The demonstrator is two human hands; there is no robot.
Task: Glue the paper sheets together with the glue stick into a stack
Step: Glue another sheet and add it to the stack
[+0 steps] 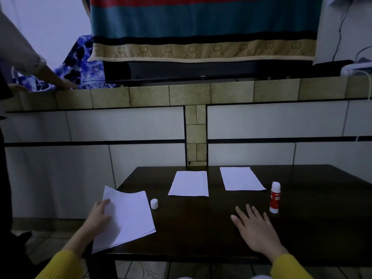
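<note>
A stack of white paper sheets (128, 216) lies at the left edge of the dark table (201, 228), overhanging it. My left hand (99, 215) holds the stack's left side, thumb on top. Two single white sheets lie farther back: one in the middle (189, 183), one to its right (240, 178). A red-and-white glue stick (275, 197) stands upright at the right, its cap off. The white cap (154, 203) stands beside the stack. My right hand (255, 230) hovers flat over the table, fingers spread, just left of the glue stick and holding nothing.
Behind the table runs a tiled wall with a ledge (181, 95). A striped blanket (201, 29) hangs over a dark screen on it. Another person's arm (40, 69) reaches onto the ledge at far left. Tiled floor shows below the table's left side.
</note>
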